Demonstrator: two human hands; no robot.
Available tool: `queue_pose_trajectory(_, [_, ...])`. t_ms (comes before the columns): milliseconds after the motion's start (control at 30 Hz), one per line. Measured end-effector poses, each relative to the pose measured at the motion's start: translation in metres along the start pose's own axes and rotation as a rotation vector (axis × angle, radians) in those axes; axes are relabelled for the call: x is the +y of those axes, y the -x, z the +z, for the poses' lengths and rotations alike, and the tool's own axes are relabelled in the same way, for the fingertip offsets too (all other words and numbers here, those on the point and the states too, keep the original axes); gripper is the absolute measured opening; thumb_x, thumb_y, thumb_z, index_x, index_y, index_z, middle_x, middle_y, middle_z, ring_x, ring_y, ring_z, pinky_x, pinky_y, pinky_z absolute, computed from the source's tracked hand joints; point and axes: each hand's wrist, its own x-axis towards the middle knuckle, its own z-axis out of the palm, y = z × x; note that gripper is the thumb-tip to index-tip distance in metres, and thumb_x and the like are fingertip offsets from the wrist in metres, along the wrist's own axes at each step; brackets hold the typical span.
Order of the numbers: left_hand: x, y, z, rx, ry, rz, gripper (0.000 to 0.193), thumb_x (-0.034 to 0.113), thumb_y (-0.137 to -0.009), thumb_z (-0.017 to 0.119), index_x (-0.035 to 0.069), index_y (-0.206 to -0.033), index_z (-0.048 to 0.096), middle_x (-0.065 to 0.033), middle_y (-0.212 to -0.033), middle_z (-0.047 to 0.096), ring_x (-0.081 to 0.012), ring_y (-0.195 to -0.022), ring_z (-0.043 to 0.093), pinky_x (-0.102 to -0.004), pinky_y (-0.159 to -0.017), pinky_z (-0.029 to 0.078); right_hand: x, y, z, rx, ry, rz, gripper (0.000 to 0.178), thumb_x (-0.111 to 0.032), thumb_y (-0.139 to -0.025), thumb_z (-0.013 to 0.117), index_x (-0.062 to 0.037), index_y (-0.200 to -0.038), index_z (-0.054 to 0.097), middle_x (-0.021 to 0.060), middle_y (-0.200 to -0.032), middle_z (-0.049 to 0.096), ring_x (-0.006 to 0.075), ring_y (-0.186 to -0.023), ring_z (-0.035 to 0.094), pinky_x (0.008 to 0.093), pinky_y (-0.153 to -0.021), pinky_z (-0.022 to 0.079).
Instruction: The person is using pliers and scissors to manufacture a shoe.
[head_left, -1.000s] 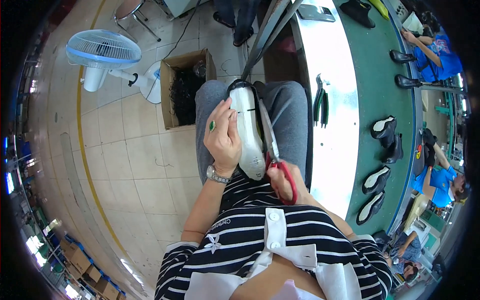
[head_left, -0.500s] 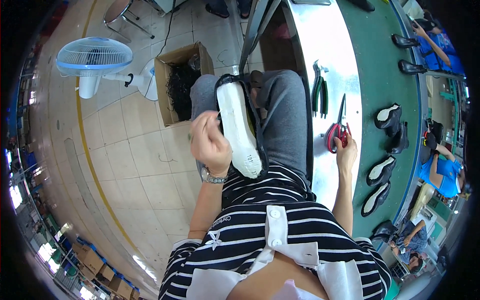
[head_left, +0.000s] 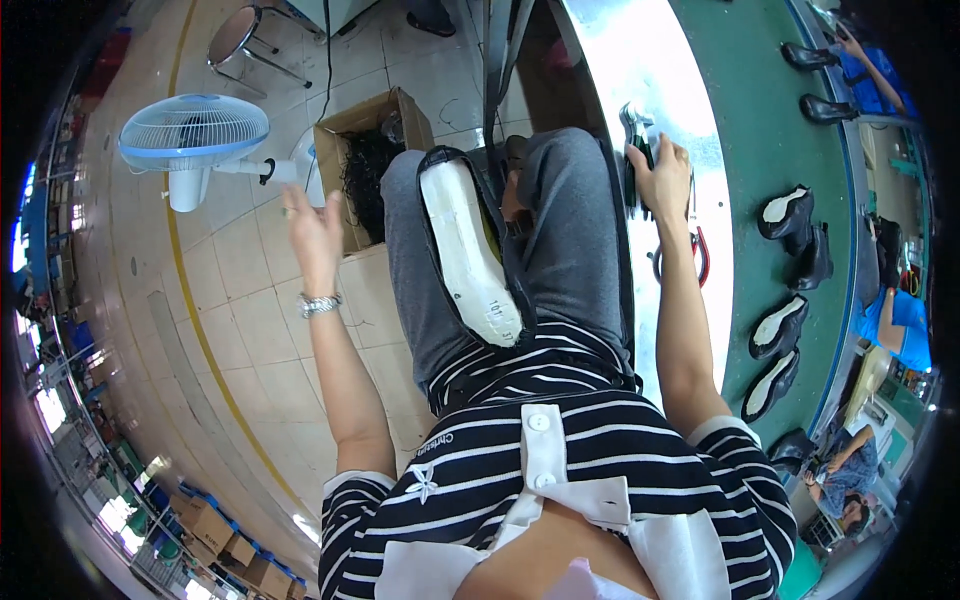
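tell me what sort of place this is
Likely a shoe factory: an unfinished-looking shoe lies on the lap, black shoes line a green surface, and red-handled scissors lie on a metal bench.

there are four white-soled shoes, one fan.

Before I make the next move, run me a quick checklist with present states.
1. Shoe on the lap, white underside up: ok.
2. Shoe steadied by a hand: not ok, neither touches it.
3. Left hand clear of the shoe: ok, out to its left.
4. Red-handled scissors on the metal bench: ok, partly hidden by the forearm.
5. Right hand gripping the green-and-black-handled tool: cannot tell.
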Motion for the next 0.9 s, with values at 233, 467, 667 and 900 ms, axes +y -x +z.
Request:
queue_pose_trajectory(233, [0.136, 0.070, -0.013, 0.000, 0.500, 0.540, 0.051, 0.033, -0.098, 0.049, 0.005, -0.141, 0.046, -0.0179, -0.147, 0.040, -0.0344, -0.137, 0.036, -0.0448, -0.112, 0.027, -0.010, -0.006, 0.001, -0.080, -0.039, 0.047, 0.052, -0.034, -0.085, 0.064, -0.0026, -0.126, 0.056, 0.0248, -0.112, 0.059, 0.0395, -0.103, 0.058, 0.0460, -0.088, 0.047])
queue_pose_trajectory(467, [0.222, 0.017, 0.017, -0.201, 0.215, 0.915, 0.051, 0.043, -0.088, 0.061, 0.005, -0.122, 0.063, -0.0159, -0.120, 0.063, -0.0336, -0.116, 0.055, -0.0433, -0.100, 0.042, 0.003, -0.033, -0.051, -0.494, -0.960, 0.521, 0.046, -0.023, -0.088, 0.051, 0.0024, -0.126, 0.057, 0.0067, -0.088, 0.066, 0.0176, -0.081, 0.060, 0.0305, -0.076, 0.046])
queue_pose_trajectory(667, [0.233, -0.079, 0.029, -0.816, 0.437, 0.640, 0.043, 0.033, -0.085, 0.066, 0.008, -0.120, 0.065, -0.0183, -0.104, 0.068, -0.0314, -0.092, 0.066, -0.0382, -0.083, 0.051, -0.005, -0.013, -0.127, -0.539, -1.133, 0.544, 0.073, -0.011, -0.085, 0.067, 0.0014, -0.147, 0.029, 0.0113, -0.111, 0.066, 0.0139, -0.094, 0.060, 0.0289, -0.096, 0.043])
queue_pose_trajectory(900, [0.242, -0.068, 0.053, -0.348, 0.204, 0.591, 0.027, 0.025, -0.096, 0.052, 0.003, -0.083, 0.062, -0.0195, -0.076, 0.065, -0.0388, -0.073, 0.063, -0.0469, -0.065, 0.049, -0.044, -0.017, -0.160, -0.904, -0.954, 0.189, 0.063, -0.007, -0.089, 0.058, 0.0000, -0.146, 0.032, 0.0128, -0.110, 0.067, 0.0207, -0.103, 0.061, 0.0347, -0.101, 0.040])
